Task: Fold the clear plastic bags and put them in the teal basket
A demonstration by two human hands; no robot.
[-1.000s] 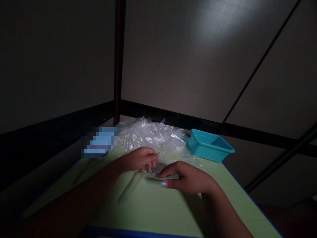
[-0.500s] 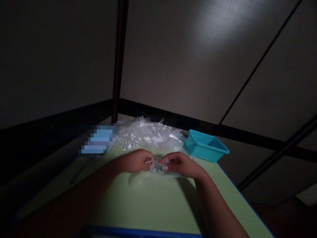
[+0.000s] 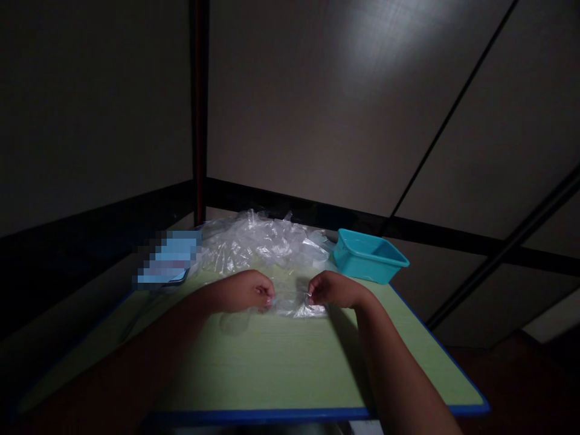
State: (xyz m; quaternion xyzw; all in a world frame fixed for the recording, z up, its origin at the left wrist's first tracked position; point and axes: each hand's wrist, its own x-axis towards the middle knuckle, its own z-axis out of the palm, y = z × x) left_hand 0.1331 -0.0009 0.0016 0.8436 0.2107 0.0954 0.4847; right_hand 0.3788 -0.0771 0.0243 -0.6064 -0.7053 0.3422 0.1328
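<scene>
A clear plastic bag (image 3: 290,307) is stretched between my two hands, low over the green table (image 3: 267,362). My left hand (image 3: 249,291) pinches its left end, fingers curled. At the other end, my right hand (image 3: 333,290) has its fingers closed on the plastic. Just beyond both hands lies a heap of crumpled clear plastic bags (image 3: 263,241); where the held bag ends and the heap begins is hard to make out.
A turquoise plastic basket (image 3: 369,266) stands at the table's back right. On the back left is a blurred-out phone-like device (image 3: 170,260) with a cable near it. Dark panelled walls rise behind the table.
My hands have moved apart, the right one farther to the right, and the plastic between them is now spread flatter. The camera view has shifted slightly.
</scene>
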